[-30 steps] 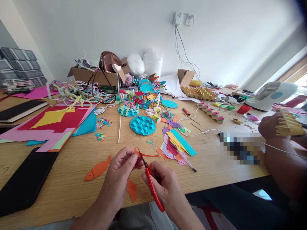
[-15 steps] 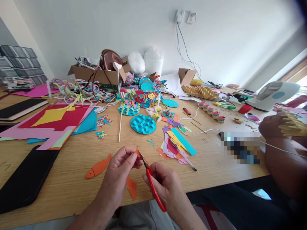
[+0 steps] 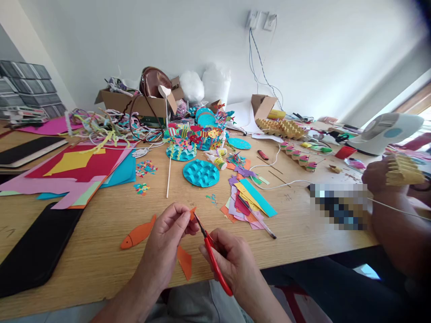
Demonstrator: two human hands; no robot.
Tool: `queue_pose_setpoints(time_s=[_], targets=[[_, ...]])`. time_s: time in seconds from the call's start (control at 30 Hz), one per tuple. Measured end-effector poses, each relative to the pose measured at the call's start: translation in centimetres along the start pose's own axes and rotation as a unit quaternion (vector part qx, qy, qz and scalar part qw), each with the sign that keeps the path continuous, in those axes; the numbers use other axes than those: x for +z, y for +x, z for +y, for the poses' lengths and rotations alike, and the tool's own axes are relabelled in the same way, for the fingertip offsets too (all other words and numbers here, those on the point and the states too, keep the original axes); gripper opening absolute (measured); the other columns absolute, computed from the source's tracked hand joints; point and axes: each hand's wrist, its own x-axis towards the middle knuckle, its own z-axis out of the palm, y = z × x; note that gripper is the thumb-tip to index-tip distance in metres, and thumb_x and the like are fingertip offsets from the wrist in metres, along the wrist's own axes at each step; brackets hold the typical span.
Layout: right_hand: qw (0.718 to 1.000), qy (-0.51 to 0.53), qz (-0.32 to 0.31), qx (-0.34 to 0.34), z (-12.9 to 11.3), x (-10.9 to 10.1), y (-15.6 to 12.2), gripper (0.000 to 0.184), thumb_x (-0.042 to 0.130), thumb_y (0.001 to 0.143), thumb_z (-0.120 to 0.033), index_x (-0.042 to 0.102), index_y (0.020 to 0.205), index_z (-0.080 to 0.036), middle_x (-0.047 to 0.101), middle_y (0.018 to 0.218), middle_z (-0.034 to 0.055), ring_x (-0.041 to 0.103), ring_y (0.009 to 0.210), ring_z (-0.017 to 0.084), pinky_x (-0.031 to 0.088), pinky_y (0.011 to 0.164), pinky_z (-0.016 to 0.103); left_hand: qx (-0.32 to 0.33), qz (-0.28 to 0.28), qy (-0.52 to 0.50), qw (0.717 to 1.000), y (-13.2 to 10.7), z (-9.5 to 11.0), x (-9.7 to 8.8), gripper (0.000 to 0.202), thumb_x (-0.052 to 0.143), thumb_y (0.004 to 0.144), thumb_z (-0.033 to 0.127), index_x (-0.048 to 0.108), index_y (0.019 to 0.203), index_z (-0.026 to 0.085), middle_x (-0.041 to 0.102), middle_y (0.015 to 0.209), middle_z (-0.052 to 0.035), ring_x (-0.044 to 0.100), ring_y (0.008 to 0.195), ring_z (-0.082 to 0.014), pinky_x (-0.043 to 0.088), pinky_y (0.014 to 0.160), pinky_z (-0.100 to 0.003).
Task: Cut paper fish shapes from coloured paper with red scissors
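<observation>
Between its thumb and fingers, my left hand (image 3: 173, 229) pinches a small piece of orange paper (image 3: 193, 213), mostly hidden by the fingers. My right hand (image 3: 230, 253) is closed around red-handled scissors (image 3: 215, 264). Their blades point up and left, with the tip at the edge of the orange paper. An orange paper fish (image 3: 138, 234) with a drawn eye and gill line lies on the table left of my left hand. Below and between my hands lies an orange paper scrap (image 3: 185, 262).
Coloured paper sheets (image 3: 77, 168) and a black case (image 3: 40, 251) are at left. A blue paper disc with loops (image 3: 201, 173) stands ahead. Paper strips (image 3: 249, 202) with a pen (image 3: 257, 217) lie to the right. At far right, another person's hand (image 3: 380, 177) holds folded tan card (image 3: 404, 170).
The scissor blades have drawn closer together at the orange paper, and a thin orange sliver beside them no longer shows. The other person's folded card has tilted slightly.
</observation>
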Motion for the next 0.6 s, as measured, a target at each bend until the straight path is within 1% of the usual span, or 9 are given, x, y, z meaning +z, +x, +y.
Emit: queue_pose_setpoints(time_s=[0.13, 0.3, 0.6], targets=[[1.000, 0.010, -0.007, 0.005, -0.13, -0.03, -0.05, 0.028, 0.053, 0.073, -0.036, 0.038, 0.056, -0.020, 0.035, 0.050, -0.0054, 0.032, 0.048, 0.009, 0.024, 0.044, 0.021, -0.008, -0.010, -0.002, 1.000, -0.11, -0.16, -0.04, 0.013, 0.060, 0.079, 0.027, 0.060, 0.070, 0.018, 0.059, 0.065, 0.0022, 0.054, 0.064, -0.0116, 0.045, 0.064, -0.023], [1.000, 0.028, -0.008, 0.000, 0.17, 0.11, -0.20, 0.028, 0.054, 0.075, -0.036, 0.038, 0.057, -0.020, 0.037, 0.050, -0.0050, 0.034, 0.048, 0.010, 0.025, 0.044, 0.021, -0.003, -0.012, 0.037, 0.999, -0.09, -0.08, -0.24, 0.012, 0.060, 0.077, 0.025, 0.061, 0.068, 0.018, 0.058, 0.062, 0.0024, 0.052, 0.063, -0.0115, 0.043, 0.063, -0.023], [0.999, 0.033, -0.010, -0.005, 0.06, 0.07, -0.17, 0.031, 0.056, 0.077, -0.035, 0.038, 0.058, -0.020, 0.035, 0.049, -0.0063, 0.030, 0.049, 0.009, 0.023, 0.044, 0.020, -0.012, -0.062, 0.103, 0.993, 0.04, 0.18, -0.70, 0.012, 0.057, 0.078, 0.025, 0.060, 0.068, 0.019, 0.058, 0.064, 0.0027, 0.052, 0.066, -0.0120, 0.042, 0.066, -0.022]])
